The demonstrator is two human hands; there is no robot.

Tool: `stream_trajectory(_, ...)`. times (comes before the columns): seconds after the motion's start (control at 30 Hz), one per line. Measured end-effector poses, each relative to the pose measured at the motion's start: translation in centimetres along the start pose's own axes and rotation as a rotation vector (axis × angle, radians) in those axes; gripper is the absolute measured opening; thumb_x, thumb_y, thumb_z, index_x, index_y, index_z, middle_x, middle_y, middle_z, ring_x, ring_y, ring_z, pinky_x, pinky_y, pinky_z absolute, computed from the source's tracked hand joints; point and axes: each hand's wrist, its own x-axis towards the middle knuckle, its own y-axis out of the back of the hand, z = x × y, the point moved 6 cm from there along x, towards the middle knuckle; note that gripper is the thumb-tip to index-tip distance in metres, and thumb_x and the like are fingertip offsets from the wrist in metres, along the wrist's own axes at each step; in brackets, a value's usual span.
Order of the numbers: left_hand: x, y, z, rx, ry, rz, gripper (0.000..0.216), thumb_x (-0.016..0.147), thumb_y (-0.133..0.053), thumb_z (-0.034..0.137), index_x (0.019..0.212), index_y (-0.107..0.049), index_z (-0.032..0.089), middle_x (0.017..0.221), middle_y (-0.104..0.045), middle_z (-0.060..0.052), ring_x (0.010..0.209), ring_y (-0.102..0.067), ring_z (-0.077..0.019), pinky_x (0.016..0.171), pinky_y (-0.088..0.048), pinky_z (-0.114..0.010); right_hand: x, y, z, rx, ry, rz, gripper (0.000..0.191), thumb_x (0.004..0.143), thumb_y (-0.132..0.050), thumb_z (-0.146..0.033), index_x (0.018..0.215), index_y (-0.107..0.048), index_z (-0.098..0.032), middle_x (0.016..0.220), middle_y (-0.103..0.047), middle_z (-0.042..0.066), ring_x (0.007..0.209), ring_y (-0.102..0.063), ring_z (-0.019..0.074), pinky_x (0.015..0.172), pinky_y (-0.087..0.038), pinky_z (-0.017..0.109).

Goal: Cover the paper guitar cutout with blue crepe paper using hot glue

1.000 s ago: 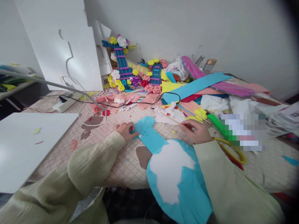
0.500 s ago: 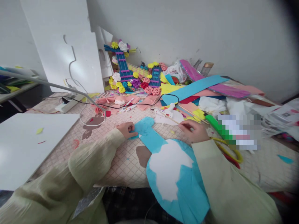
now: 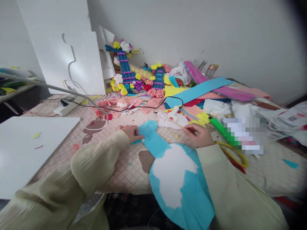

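Observation:
A guitar-shaped white cutout partly covered with blue paper (image 3: 168, 159) lies in front of me, its neck pointing away. My left hand (image 3: 129, 132) is closed in a pinch on the blue paper at the left edge of the neck's top. My right hand (image 3: 200, 134) rests closed on the table to the right of the neck, its fingers round a thin wooden stick (image 3: 174, 122) that points up and left. A white glue gun (image 3: 171, 113) lies just beyond the neck's top.
Finished blue guitars with paper flowers (image 3: 134, 76) lean on the wall. Coloured paper sheets (image 3: 199, 91), pens (image 3: 130, 110), a green-handled tool (image 3: 220, 129) and yellow scissors (image 3: 233, 156) crowd the right. A white board (image 3: 21, 150) lies left, a power strip (image 3: 64, 107) and black cord beyond.
Almost nothing differs apart from a small shift of the camera. Both hands stay where they were on the blue paper and the stick.

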Motion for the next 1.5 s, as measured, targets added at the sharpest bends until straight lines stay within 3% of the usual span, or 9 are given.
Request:
stream_trajectory(0.23,0.2,-0.3,0.2,0.090,0.031,-0.012,0.043,0.061,-0.052,0.061,0.068,-0.057,0.019,0.068,-0.060,0.000,0.070,-0.055,-0.0193,0.066,-0.030,-0.032,0.0,0.1,-0.2,-0.006,-0.012,-0.009,0.013,0.076,-0.054,-0.028,0.070,-0.060,-0.017,0.067,-0.062,0.002,0.057,-0.053,0.0115,0.054,-0.043,0.024)
stream_trajectory(0.53,0.8,0.2,0.5,0.104,0.042,-0.112,0.044,0.060,-0.052,0.061,0.065,-0.058,0.018,0.066,-0.062,-0.001,0.067,-0.056,-0.0180,0.060,-0.033,-0.029,0.0,0.1,-0.3,-0.003,-0.006,-0.007,0.014,0.076,-0.054,-0.029,0.071,-0.059,-0.017,0.065,-0.061,0.002,0.055,-0.051,0.0112,0.053,-0.042,0.024)
stream_trajectory(0.8,0.6,0.1,1.0,0.147,0.020,-0.131,0.042,0.062,-0.054,0.058,0.071,-0.058,0.017,0.075,-0.064,-0.005,0.080,-0.056,-0.0254,0.076,-0.033,-0.042,-0.1,0.0,0.3,0.017,-0.034,-0.029,0.014,0.077,-0.054,-0.030,0.073,-0.060,-0.018,0.069,-0.063,0.003,0.059,-0.053,0.0124,0.055,-0.043,0.024)
stream_trajectory(0.93,0.5,0.0,0.9,0.129,0.013,-0.123,0.041,0.063,-0.052,0.058,0.073,-0.058,0.018,0.075,-0.064,-0.005,0.080,-0.057,-0.0246,0.074,-0.034,-0.039,-0.2,-0.3,0.8,0.019,-0.040,-0.017,0.015,0.077,-0.053,-0.031,0.072,-0.060,-0.018,0.069,-0.064,0.003,0.059,-0.055,0.0129,0.054,-0.044,0.024)
stream_trajectory(1.07,0.4,0.2,0.3,0.078,-0.008,-0.095,0.041,0.063,-0.051,0.059,0.071,-0.058,0.019,0.073,-0.063,-0.002,0.073,-0.058,-0.0202,0.062,-0.035,-0.029,0.1,-0.3,0.3,-0.012,-0.030,0.008,0.017,0.078,-0.050,-0.031,0.072,-0.060,-0.018,0.067,-0.064,0.003,0.058,-0.056,0.0130,0.052,-0.045,0.024)
stream_trajectory(1.23,0.5,0.2,-0.3,0.012,-0.051,-0.100,0.035,0.070,-0.046,0.051,0.071,-0.059,0.019,0.065,-0.062,0.000,0.062,-0.055,-0.0138,0.052,-0.032,-0.022,0.4,2.6,-0.4,-0.117,-0.046,0.089,0.020,0.080,-0.046,-0.030,0.083,-0.061,-0.018,0.077,-0.065,0.006,0.065,-0.058,0.0155,0.058,-0.047,0.027)
stream_trajectory(1.37,0.2,0.3,-0.4,-0.007,-0.080,-0.101,0.034,0.069,-0.047,0.050,0.073,-0.059,0.019,0.065,-0.061,0.000,0.063,-0.055,-0.0148,0.055,-0.033,-0.024,-0.4,5.9,2.3,-0.348,-0.170,0.105,0.026,0.078,-0.044,-0.029,0.092,-0.061,-0.017,0.084,-0.065,0.007,0.063,-0.058,0.0161,0.056,-0.047,0.028)
stream_trajectory(1.5,-0.6,0.5,0.1,0.013,-0.149,-0.097,0.041,0.059,-0.055,0.056,0.079,-0.058,0.020,0.070,-0.060,-0.001,0.074,-0.055,-0.0207,0.067,-0.035,-0.031,-1.8,7.2,5.2,-0.481,-0.219,0.099,0.025,0.071,-0.044,-0.021,0.087,-0.063,-0.016,0.079,-0.064,0.009,0.068,-0.059,0.0205,0.061,-0.047,0.033)
